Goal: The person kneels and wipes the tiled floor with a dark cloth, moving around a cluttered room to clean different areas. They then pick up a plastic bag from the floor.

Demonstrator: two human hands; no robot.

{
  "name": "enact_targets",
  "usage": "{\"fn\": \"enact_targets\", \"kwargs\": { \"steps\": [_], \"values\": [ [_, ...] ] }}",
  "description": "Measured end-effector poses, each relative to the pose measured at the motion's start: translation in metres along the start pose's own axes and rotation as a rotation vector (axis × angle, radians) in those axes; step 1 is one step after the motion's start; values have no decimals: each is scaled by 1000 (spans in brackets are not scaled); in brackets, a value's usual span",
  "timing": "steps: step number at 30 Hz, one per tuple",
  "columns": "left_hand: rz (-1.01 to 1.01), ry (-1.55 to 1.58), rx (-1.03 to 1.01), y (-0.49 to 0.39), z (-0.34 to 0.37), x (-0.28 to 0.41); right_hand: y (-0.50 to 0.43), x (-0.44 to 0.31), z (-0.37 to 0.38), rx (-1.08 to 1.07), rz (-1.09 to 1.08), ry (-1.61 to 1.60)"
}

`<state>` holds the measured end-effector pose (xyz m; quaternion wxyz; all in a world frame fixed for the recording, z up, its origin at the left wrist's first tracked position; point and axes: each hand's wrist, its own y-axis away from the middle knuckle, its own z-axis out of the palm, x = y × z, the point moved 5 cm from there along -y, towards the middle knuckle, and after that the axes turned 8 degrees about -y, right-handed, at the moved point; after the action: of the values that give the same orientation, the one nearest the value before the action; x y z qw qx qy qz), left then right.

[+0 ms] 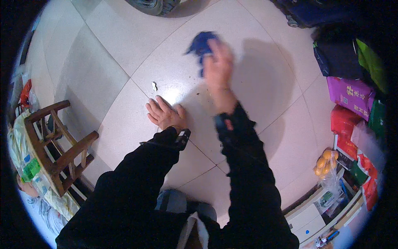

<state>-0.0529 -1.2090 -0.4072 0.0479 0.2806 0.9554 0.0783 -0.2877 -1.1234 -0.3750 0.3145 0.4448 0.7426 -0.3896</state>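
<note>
My right hand, blurred by motion, grips a crumpled dark blue cloth against the pale tiled floor. Part of the cloth is hidden under the fingers. Lower and to the left, my left hand rests palm down on the tiles with its fingers apart, holding nothing. Just beyond its fingertips lies a small white scrap. A few dark crumbs are scattered on the floor between my two hands.
A wooden stool lies tipped at the left. At the top edge is a rubber-tyred wheel. Along the right stand a purple bag, red packages, orange fruit in clear plastic and a white drawer unit.
</note>
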Motion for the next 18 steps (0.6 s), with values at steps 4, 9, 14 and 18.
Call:
{"fn": "enact_targets", "kwargs": {
  "steps": [4, 9, 14, 18],
  "values": [
    [-8, 18, -20, -2, -1, 0, -39, 82, -114, 266, 165, 501],
    [12, 35, -44, -1, -4, 0, -84, 141, -93, 222, 542, 725],
    [20, 70, 10, 1, -5, 0, -133, 88, 15, -199, 195, 709],
    [9, 36, -2, 0, -3, 1, -82, 23, 77, -327, -49, 515]
  ]
}}
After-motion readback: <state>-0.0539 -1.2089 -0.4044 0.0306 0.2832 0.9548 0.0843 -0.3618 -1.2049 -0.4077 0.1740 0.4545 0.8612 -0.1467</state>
